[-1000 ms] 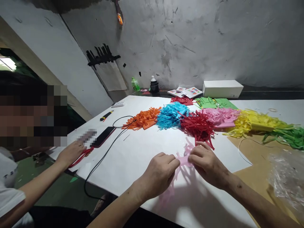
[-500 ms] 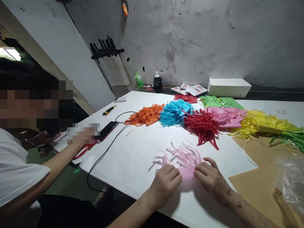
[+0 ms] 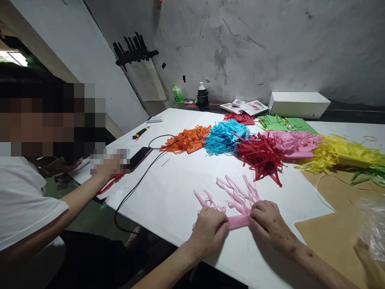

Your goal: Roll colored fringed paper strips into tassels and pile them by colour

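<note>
A light pink fringed tissue-paper tassel (image 3: 239,221) is stretched between my two hands just above the near edge of the white table. My left hand (image 3: 210,226) pinches the left part of its uncut band, fingers closed. My right hand (image 3: 266,220) grips the band's right end, fingers curled over it. The cut strips fan out away from me, some emerging behind my left hand. Just beyond lie a dark red fringed bundle (image 3: 260,156) and a blue one (image 3: 225,136).
Orange (image 3: 188,139), pink (image 3: 294,142) and yellow fringed bundles (image 3: 343,152) lie across the table. Brown paper (image 3: 321,224) and clear plastic (image 3: 374,228) are at right. A co-worker's hand (image 3: 110,164) rests near a phone (image 3: 140,158) and black cable (image 3: 135,186) at left.
The pink band between my hands has become narrower and more tightly folded. My right hand's fingers have closed down over its end. The view has shifted slightly.
</note>
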`<state>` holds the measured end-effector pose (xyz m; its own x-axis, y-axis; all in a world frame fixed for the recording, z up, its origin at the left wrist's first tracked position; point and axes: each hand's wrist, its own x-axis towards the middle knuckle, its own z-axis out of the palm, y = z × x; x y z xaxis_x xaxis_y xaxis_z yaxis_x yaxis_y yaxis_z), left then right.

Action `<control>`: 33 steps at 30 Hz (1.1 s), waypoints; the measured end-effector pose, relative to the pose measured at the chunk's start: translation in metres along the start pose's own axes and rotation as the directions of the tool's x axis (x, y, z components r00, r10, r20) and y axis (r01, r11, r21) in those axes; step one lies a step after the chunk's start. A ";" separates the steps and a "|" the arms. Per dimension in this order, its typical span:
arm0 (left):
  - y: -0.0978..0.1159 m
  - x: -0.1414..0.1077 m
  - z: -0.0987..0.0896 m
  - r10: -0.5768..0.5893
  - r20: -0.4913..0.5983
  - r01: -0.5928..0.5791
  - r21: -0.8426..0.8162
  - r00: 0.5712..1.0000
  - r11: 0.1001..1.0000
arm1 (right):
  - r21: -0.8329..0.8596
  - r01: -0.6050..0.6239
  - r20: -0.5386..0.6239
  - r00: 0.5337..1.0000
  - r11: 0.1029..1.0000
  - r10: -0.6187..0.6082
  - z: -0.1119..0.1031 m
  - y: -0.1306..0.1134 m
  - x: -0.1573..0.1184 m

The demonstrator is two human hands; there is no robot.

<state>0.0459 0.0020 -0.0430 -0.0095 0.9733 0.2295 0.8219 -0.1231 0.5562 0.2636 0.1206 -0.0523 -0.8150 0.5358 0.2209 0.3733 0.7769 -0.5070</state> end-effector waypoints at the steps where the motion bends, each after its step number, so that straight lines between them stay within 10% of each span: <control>1: 0.000 0.001 0.001 -0.014 0.000 0.014 0.013 1.000 1.000 | -0.010 -0.021 -0.020 1.000 1.000 0.021 0.001 0.000 0.000; 16: 0.002 0.013 0.002 -0.004 -0.007 0.006 0.224 1.000 0.975 | -0.165 0.032 -0.179 0.982 0.986 -0.062 -0.002 -0.012 0.008; 33: -0.005 0.007 0.006 0.046 -0.020 -0.044 0.091 0.999 0.995 | -0.040 0.218 -0.010 0.976 0.975 -0.218 -0.013 -0.008 0.016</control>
<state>0.0450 0.0103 -0.0496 0.0166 0.9624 0.2710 0.8701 -0.1474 0.4703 0.2534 0.1277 -0.0336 -0.8724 0.3566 0.3344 0.2045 0.8875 -0.4129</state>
